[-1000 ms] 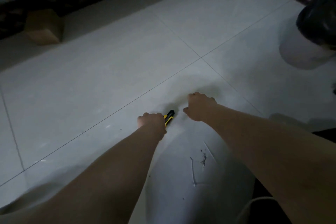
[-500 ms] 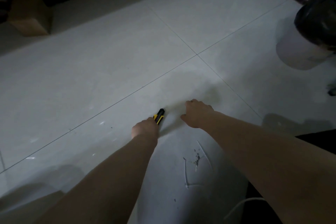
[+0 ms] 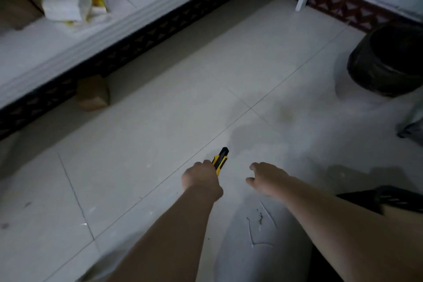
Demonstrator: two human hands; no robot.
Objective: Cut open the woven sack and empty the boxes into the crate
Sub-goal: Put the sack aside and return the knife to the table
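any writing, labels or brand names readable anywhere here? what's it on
No text can be read in this view.
Packets on the shelf: yellow print, too blurred to read.
Knife: yellow and black, no label legible.
Sack: scuffs and dirt only, no print visible.
Box under the shelf: plain brown face, nothing legible.
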